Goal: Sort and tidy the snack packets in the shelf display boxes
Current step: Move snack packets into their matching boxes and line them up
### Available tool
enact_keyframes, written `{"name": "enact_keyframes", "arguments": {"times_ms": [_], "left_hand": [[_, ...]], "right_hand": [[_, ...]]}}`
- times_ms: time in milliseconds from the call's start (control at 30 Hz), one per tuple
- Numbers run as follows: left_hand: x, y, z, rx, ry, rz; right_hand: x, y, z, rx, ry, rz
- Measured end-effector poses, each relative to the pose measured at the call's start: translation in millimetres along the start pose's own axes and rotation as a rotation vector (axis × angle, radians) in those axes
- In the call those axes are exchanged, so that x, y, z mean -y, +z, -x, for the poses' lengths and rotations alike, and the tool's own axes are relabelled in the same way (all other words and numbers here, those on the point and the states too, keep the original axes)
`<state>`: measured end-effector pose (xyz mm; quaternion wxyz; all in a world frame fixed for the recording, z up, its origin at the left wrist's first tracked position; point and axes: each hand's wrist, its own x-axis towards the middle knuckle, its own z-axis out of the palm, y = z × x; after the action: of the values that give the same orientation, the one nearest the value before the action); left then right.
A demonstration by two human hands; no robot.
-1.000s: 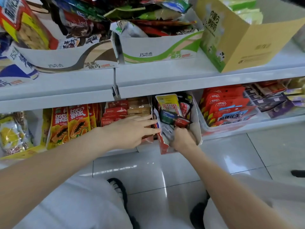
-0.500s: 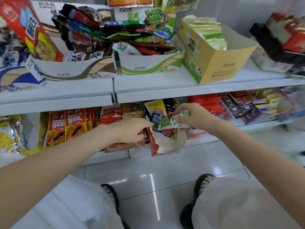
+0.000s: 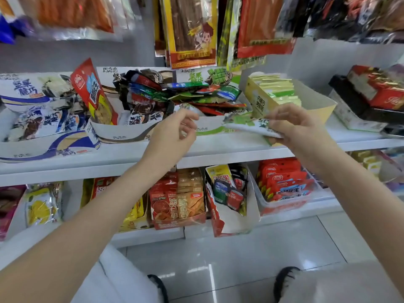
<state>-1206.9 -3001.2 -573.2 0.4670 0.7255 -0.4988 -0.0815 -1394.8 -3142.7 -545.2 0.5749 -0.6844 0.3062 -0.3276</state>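
My right hand grips a green-and-white snack packet in front of the upper shelf, just before the green-striped display box heaped with mixed packets. My left hand hovers beside it with fingers loosely curled, holding nothing that I can see. On the lower shelf stands the torn red-and-white box with a few packets inside.
A yellow box of pale green packets sits right of the green box. Brown-striped and blue-striped boxes stand to the left. Hanging bags dangle above. Red packets in a clear tub fill the lower right.
Both hands rose from the lower shelf to the upper shelf. My right hand carried the green-and-white packet up from the torn box. The view tilted upward.
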Motion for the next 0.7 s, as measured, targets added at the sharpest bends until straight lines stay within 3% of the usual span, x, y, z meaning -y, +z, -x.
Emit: {"name": "enact_keyframes", "arguments": {"times_ms": [67,133,267,367,533,633,700], "left_hand": [[2.0,-8.2,-11.2,-0.083,0.130,-0.218],[6.8,-8.6,-20.4,-0.061,0.189,-0.443],[6.8,4.3,-34.5,0.013,0.203,-0.622],[6.8,9.6,-40.9,0.035,0.214,-0.685],[9.9,11.2,-42.1,0.192,0.177,-0.788],[13.7,8.3,-38.4,0.169,0.231,-0.751],[15.4,8.8,-31.1,0.096,0.359,-0.703]], "right_hand": [[6.7,0.3,-9.1,-0.149,-0.053,0.015],[9.8,3.2,-16.8,-0.297,-0.099,0.093],[15.1,10.6,-29.5,-0.519,-0.395,0.635],[11.8,23.1,-43.4,-0.430,-0.445,0.907],[-7.1,46.7,-77.1,-0.133,-0.277,0.980],[-13.6,50.2,-81.4,0.000,-0.189,1.046],[-16.0,42.9,-68.0,-0.030,-0.273,1.004]]}}
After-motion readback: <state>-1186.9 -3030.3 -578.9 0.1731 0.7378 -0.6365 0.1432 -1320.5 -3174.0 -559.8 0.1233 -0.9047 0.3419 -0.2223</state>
